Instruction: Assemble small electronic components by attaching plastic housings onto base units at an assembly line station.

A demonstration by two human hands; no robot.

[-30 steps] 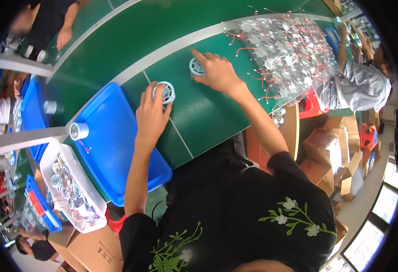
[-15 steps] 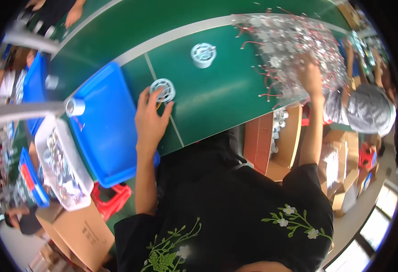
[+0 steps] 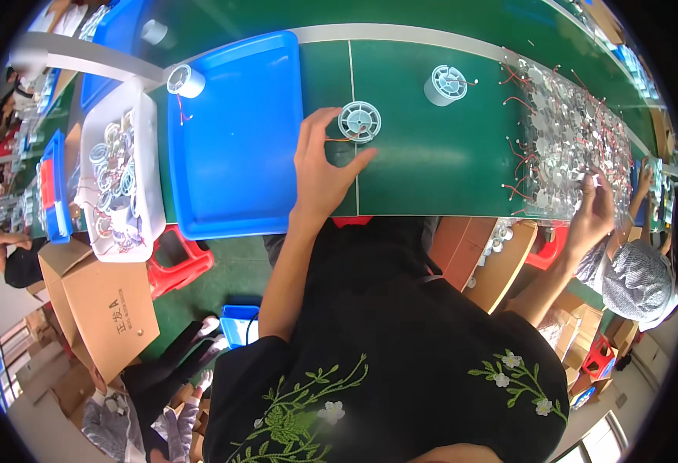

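My left hand [image 3: 325,174] is at a pale blue round plastic housing [image 3: 360,123] with a spoked face and thin wires. Its index finger reaches the housing's left side, while the thumb stands apart below it, so the hand looks open. Over at the right, my right hand [image 3: 592,220] has its fingertips together at a small whitish piece, too small to name, above a clear plastic sheet [image 3: 543,204]. Many small silvery discs with red wires cover that sheet. A second pale blue housing [image 3: 445,86] stands farther back on the green table.
Left of my hand lies a blue tray [image 3: 235,147], with a white cylindrical housing [image 3: 186,82] at its far left corner. Beside it, a white bin [image 3: 154,185] holds several round parts. Red stools [image 3: 181,266] and cardboard boxes [image 3: 104,309] stand below the table edge. Other people sit nearby.
The view has turned, so the table now lies straighter. My right hand has moved toward the near edge of the disc-covered sheet, its fingertips now together. My left hand stays by the same housing.
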